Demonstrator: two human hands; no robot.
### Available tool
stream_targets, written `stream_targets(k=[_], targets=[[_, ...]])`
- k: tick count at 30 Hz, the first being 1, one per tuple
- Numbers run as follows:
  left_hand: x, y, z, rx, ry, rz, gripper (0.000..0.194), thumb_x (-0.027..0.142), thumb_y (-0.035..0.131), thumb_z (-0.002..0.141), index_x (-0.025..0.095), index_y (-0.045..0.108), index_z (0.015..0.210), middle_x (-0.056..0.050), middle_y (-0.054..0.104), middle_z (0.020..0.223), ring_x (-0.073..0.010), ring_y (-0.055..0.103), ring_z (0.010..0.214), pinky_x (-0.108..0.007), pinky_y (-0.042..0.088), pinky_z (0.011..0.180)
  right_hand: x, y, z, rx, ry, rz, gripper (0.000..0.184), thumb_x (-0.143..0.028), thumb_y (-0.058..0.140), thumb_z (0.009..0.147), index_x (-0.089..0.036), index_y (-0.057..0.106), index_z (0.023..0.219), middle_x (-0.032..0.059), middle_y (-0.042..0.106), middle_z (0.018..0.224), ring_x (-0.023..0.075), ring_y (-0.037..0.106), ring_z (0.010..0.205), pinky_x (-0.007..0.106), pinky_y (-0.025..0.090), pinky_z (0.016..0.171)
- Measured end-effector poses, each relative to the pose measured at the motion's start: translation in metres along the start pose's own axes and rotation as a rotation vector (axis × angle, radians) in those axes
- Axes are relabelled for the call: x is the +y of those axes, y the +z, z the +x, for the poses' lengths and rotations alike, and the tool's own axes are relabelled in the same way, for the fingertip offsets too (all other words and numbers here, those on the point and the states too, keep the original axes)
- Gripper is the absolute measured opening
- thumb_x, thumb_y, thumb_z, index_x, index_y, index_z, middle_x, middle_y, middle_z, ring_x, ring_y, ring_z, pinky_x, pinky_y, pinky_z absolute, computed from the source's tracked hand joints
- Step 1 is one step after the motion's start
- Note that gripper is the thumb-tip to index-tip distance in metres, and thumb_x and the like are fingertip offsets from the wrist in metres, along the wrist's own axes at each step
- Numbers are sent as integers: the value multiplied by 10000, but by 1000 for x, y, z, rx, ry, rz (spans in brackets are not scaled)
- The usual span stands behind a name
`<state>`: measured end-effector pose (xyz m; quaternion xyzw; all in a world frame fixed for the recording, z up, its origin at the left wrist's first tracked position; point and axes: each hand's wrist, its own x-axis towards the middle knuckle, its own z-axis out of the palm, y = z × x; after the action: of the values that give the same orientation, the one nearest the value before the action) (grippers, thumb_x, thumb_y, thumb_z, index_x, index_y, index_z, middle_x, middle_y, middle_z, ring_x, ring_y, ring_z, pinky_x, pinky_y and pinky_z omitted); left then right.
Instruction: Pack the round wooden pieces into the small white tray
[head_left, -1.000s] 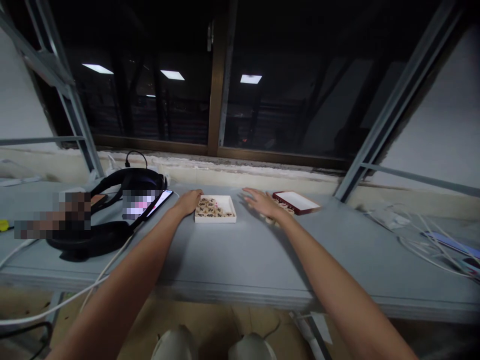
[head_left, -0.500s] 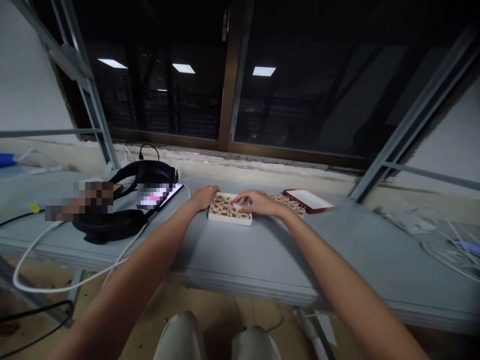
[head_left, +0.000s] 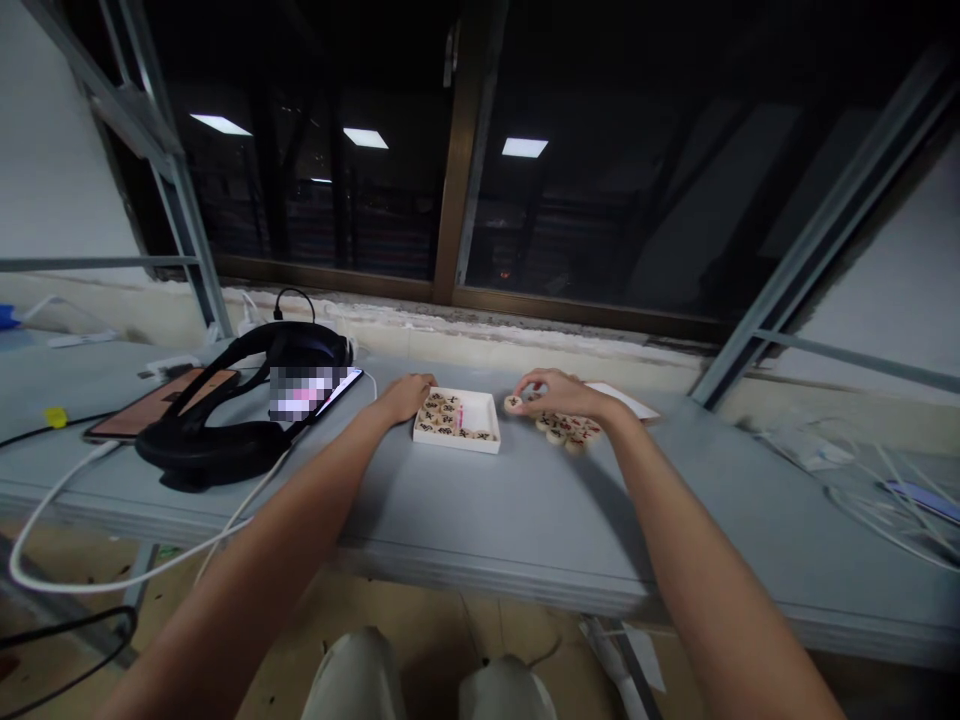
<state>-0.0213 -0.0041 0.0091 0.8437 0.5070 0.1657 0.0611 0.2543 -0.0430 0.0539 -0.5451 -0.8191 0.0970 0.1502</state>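
Note:
A shallow white box (head_left: 456, 441) sits on the grey table with several round Chinese chess pieces (head_left: 437, 415) with dark characters along its left and front. A small pink-marked item (head_left: 460, 417) is among them; its kind is unclear. My left hand (head_left: 407, 398) grips the box at its back left corner, fingertips partly hidden. Right of the box, my right hand (head_left: 551, 388) pinches one Chinese chess piece (head_left: 513, 403) between thumb and fingers, its face turned up. Beneath and beside that hand lies a cluster of loose pieces (head_left: 574, 430), some marked red and some dark.
A dark red box lid with a white inside (head_left: 622, 400) lies behind my right hand. To the left are a black headset (head_left: 217, 450), a phone with a lit screen (head_left: 341, 388), another phone (head_left: 161, 402) and white cables. More cables (head_left: 885, 490) lie far right.
My right hand has moved right, out of the box, and now holds a chess piece beside it. Bare floor shows in the box's back right. My left hand stays at the box.

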Motion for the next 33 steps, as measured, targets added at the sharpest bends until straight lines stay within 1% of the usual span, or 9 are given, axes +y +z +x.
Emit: stream_targets(k=[4,9,14,16,20,23,26,29,33], targets=[[-2,2,1,6,6,1,358,176,295,905,159,612,1071,-84,671,1081,-202,613,1007,-282,446,867,17,4,-2,-119,40,-47,266,-411,714,652,-232,695,848,39,665,980,257,568,977,343,434,855],[-1,1,-2,6,-3,-1,353,190,298,911,167,616,1064,-83,674,1075,-209,615,1006,-287,450,850,20,16,3,-70,-11,-13,313,-369,712,627,-222,662,899,34,644,1043,231,559,984,313,435,832],[-3,2,-1,23,7,-23,344,186,309,905,159,621,1047,-92,677,1067,-218,621,990,-301,453,849,17,16,3,-75,25,7,157,-319,647,660,-202,652,765,16,657,879,196,581,844,288,426,733],[-3,2,-2,17,4,-28,343,176,310,903,161,620,1048,-89,680,1061,-208,624,987,-291,454,848,11,10,1,-82,1,81,161,-328,629,673,-197,647,765,15,650,848,189,574,820,282,423,713],[0,1,-4,14,-17,-25,349,172,304,905,168,617,1059,-84,679,1067,-203,623,997,-288,455,849,-19,3,-2,-111,-178,286,234,-385,593,729,-192,656,847,24,639,863,174,555,807,279,432,729],[-1,2,-4,25,-12,-26,345,164,317,896,164,616,1068,-94,676,1074,-213,617,1011,-298,454,855,-48,10,-2,-178,-266,215,238,-363,624,729,-231,693,915,17,653,946,187,562,869,285,432,773],[-2,3,-2,31,-1,-30,344,161,321,892,156,623,1057,-100,679,1066,-215,621,995,-300,454,854,-66,21,-2,-227,-268,95,189,-278,584,775,-270,710,915,5,667,1008,199,570,959,301,413,855],[-2,4,-3,25,0,-25,357,164,307,904,150,621,1074,-101,671,1091,-215,618,1006,-300,451,860,-68,26,-5,-217,-234,18,212,-249,526,812,-273,713,909,11,667,1036,217,551,1040,335,372,932],[1,5,-5,12,-17,-15,351,164,320,903,145,622,1081,-119,663,1112,-226,617,1018,-303,453,856,-58,21,-8,-266,-217,-30,193,-308,574,757,-275,708,891,20,656,1054,248,540,1055,370,351,944]])
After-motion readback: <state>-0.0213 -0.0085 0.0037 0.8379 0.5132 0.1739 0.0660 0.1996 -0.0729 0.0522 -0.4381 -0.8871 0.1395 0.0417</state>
